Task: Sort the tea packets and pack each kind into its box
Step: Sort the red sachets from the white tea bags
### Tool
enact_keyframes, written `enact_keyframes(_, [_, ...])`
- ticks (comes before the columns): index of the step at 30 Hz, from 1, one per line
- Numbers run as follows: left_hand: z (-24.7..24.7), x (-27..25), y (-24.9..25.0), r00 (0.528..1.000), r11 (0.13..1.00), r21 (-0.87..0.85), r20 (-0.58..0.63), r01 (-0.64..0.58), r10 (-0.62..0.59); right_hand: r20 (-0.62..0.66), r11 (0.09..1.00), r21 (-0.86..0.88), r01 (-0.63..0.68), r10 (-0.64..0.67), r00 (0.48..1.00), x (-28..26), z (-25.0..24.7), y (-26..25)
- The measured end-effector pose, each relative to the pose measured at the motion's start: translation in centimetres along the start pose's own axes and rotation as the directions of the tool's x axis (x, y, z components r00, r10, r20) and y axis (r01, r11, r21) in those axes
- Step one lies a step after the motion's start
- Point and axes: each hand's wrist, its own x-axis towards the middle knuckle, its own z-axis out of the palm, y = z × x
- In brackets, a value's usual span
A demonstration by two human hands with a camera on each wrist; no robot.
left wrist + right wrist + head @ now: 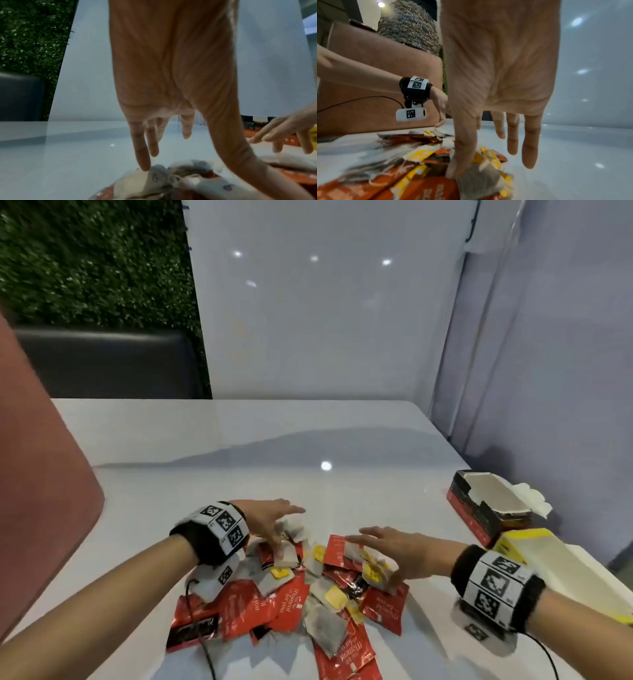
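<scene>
**Both hands spread over the tea pile on the white desk**

A glossy white desk (239, 446) stood against a pale wall panel, with a green hedge wall and a dark seat at the far left. On the near part of the desk lay a mixed pile of tea packets (291, 601): red foil sachets, loose grey tea bags and small yellow tags, overlapping each other. The left hand (265, 520) hung over the far left edge of the pile, its fingers (142, 152) straight and spread, one tip touching a grey bag; it held nothing. The right hand (397, 553) was over the right side, fingers (529, 143) also stretched, the thumb resting on a packet. At the right edge stood an open red and black box (486, 508), and just beside it, nearer, a yellow box (534, 556).
</scene>
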Motion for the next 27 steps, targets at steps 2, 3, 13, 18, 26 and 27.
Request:
enact_keyframes(2, [1.0, 0.2, 0.3, 1.0, 0.999, 0.051, 0.008, 0.01, -0.01, -0.001, 1.0, 0.015, -0.001, 0.001, 1.0, 0.2, 0.8, -0.4])
enact_keyframes(3, [1.6, 0.5, 0.4, 1.0, 0.998, 0.069, 0.014, 0.013, -0.014, -0.003, 1.0, 0.016, -0.005, 0.005, 1.0, 0.4, 1.3, -0.6])
enact_keyframes(13, [2.7, 1.3, 0.1, 0.967, 0.969, 0.235, -0.217, -0.078, 0.13, -0.318, 0.998, 0.057, 0.03, -0.01, 0.948, 0.7, 2.3, 0.6])
enact_keyframes(18, [3.2, 1.0, 0.5, 0.944, 0.965, 0.228, -0.268, -0.129, 0.19, -0.471, 0.918, 0.363, 0.16, 0.033, 0.882, -2.0, 0.0, 1.7])
enact_keyframes(26, [4.4, -1.2, 1.1, 0.974, 0.983, 0.123, -0.164, -0.139, 0.159, -0.469, 0.742, 0.624, 0.246, 0.104, 0.877, -2.9, -4.5, 3.3])
enact_keyframes(27, [4.4, -1.2, 1.2, 0.971, 0.977, 0.162, -0.173, -0.138, 0.166, -0.439, 0.757, 0.617, 0.214, 0.106, 0.892, -2.2, -5.0, 3.2])
